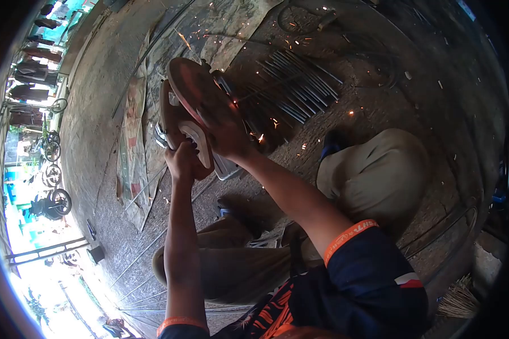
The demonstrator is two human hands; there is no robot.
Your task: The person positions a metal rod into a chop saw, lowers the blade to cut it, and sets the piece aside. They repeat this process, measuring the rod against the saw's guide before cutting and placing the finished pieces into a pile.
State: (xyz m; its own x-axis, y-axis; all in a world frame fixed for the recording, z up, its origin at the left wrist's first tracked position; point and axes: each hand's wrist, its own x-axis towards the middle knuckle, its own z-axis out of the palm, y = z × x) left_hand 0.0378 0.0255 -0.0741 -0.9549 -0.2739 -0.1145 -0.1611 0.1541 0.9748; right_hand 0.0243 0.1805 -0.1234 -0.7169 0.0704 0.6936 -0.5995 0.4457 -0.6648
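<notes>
Head: left hand (pixel 183 161) holds saw handle (pixel 206 158)

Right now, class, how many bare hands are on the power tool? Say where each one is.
2. The left hand is on the pale looped handle; the right hand is beside the round guard, its fingers partly hidden.
</notes>
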